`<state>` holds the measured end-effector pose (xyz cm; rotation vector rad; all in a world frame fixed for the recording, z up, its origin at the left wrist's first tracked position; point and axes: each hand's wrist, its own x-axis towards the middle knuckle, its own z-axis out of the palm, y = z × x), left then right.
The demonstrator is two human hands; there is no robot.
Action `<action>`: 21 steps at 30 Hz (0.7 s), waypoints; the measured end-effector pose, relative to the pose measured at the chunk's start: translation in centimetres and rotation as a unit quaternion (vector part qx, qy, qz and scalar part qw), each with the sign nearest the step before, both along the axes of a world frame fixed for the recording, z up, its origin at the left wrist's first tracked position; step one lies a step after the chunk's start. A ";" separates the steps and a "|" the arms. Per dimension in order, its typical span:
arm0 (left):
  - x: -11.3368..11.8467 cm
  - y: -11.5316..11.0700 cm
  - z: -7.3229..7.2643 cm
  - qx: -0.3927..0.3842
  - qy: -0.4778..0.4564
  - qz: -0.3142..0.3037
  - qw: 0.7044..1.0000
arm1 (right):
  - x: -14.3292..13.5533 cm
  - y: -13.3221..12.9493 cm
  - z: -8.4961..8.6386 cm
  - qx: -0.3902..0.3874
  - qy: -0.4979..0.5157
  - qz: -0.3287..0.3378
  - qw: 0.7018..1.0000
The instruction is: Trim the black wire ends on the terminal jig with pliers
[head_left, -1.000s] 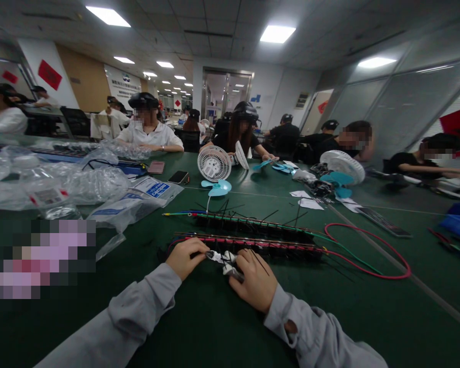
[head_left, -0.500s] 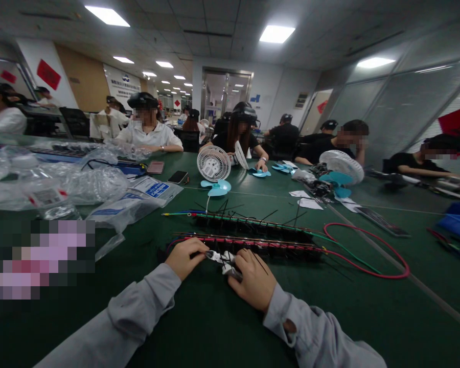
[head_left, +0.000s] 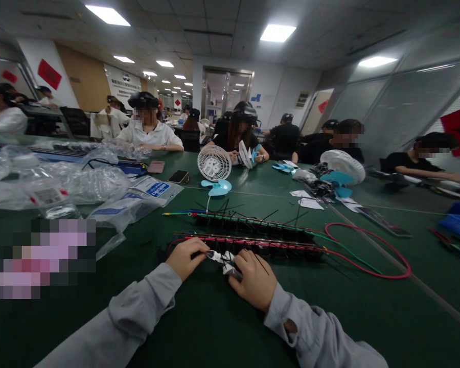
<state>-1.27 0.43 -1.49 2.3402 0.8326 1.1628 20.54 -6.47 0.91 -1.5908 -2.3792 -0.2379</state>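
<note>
Head camera view, looking forward and down over a dark green table (head_left: 199,327) in a busy workroom. At the far left lie crumpled clear plastic bags (head_left: 80,179), then a flat printed bag (head_left: 153,188) in white and blue, with a phone (head_left: 178,177) just past it. Beyond the middle stands a round white fan guard (head_left: 214,163), with a blue fan blade (head_left: 219,187) in front of it. Across the table, a person in a white top (head_left: 149,135) and a person in a dark top (head_left: 239,133) are seated. To the right are white papers (head_left: 308,200), a second white fan guard (head_left: 348,167) and, near the edge, a blue bin (head_left: 458,222).

Two long black strips (head_left: 276,249) lie side by side just beyond the hands, with thin ties poking up and a red cable (head_left: 408,268) looping off rightward. One tie runs across the back of the right hand (head_left: 255,278).

The small white-and-grey piece (head_left: 217,256) is between the hands, in front of the nearer strip. The left hand (head_left: 186,258) pinches its left end between thumb and fingertips. The right hand's fingers are curled closed around its other end; their exact grip is hidden.
</note>
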 end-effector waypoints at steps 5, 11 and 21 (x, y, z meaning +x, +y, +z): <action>0.0 -0.1 0.3 -0.006 0.011 -0.008 1.000 | 0.1 -0.1 -0.2 0.012 0.011 0.008 1.000; 0.0 -0.2 0.4 -0.007 0.028 -0.016 0.999 | 0.3 -0.1 -0.4 0.022 0.021 0.019 0.999; -0.1 -0.2 0.3 -0.008 0.044 -0.018 0.999 | -0.3 -0.2 -0.3 0.012 0.029 -0.008 0.999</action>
